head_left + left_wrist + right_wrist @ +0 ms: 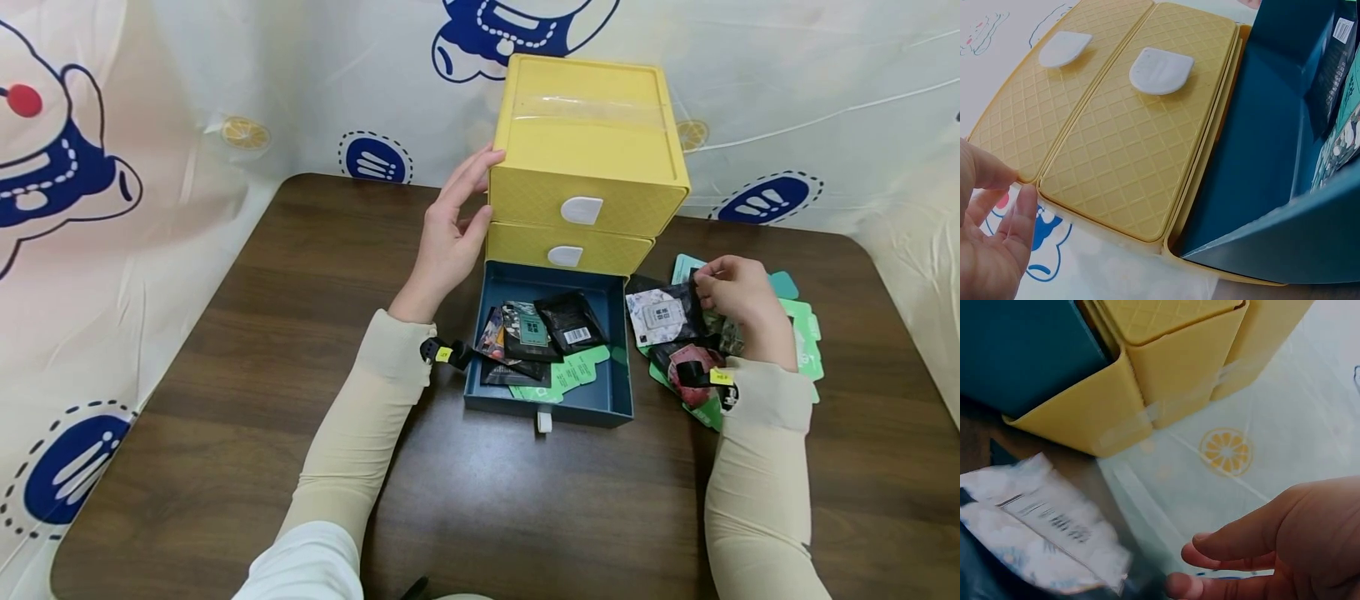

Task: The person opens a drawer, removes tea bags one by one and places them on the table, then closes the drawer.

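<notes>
My left hand (450, 237) rests with its fingers against the left side of a yellow drawer box (592, 125). The bottom drawer (618, 392) of this box is dark blue and pulled out toward me. Inside it lie several dark sachets, one with a teal label (533, 328), and a green card (573, 372). Right of the drawer, my right hand (738, 292) pinches the corner of a black sachet with a white floral label (660, 315). In the right wrist view this sachet (1047, 531) is blurred and tilted.
Beneath and around the right hand lies a pile of green cards (806, 337) and more sachets, one of them reddish (693, 367). Everything stands on a dark wooden table (262, 417). A patterned white curtain (300, 75) hangs behind the box.
</notes>
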`<state>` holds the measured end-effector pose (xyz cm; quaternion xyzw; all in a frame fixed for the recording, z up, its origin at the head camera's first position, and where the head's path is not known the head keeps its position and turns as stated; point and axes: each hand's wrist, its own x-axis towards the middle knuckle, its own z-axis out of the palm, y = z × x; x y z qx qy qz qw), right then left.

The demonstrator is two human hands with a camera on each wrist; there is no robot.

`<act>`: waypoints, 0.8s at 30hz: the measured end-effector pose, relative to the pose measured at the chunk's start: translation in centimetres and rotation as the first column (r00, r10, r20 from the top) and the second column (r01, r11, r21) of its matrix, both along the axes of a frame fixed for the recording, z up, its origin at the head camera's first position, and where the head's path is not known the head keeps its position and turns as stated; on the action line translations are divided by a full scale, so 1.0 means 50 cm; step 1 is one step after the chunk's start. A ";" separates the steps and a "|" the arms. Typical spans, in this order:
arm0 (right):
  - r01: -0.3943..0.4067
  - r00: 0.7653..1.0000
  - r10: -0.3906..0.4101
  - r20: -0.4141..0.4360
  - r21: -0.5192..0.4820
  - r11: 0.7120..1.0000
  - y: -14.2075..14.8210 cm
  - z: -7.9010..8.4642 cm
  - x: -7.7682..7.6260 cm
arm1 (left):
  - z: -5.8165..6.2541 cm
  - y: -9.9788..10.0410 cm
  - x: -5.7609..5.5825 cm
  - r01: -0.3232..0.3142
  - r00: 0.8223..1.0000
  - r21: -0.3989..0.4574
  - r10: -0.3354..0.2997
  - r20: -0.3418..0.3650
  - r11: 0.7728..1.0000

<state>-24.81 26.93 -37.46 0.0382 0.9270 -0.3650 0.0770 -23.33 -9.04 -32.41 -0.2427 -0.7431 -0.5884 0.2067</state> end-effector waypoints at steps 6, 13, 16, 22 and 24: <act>-0.029 0.995 0.031 -0.094 0.022 0.999 -0.013 0.035 0.018 | 0.000 0.000 0.000 0.003 1.000 0.003 -0.003 0.001 1.000; -0.146 0.967 0.135 -0.218 -0.035 0.989 -0.049 0.086 0.048 | 0.003 -0.002 -0.001 0.003 1.000 0.000 -0.003 -0.001 1.000; -0.223 0.943 0.201 -0.264 -0.059 0.973 -0.073 0.105 0.062 | 0.004 -0.002 -0.002 0.001 1.000 0.000 -0.001 -0.001 1.000; -0.403 0.891 0.362 -0.272 -0.109 0.909 -0.120 0.117 0.075 | 0.001 -0.002 -0.001 0.016 1.000 0.013 -0.016 0.014 1.000; -0.448 0.874 0.410 -0.260 -0.110 0.887 -0.136 0.116 0.071 | 0.000 -0.003 -0.001 0.016 1.000 0.016 -0.016 0.008 1.000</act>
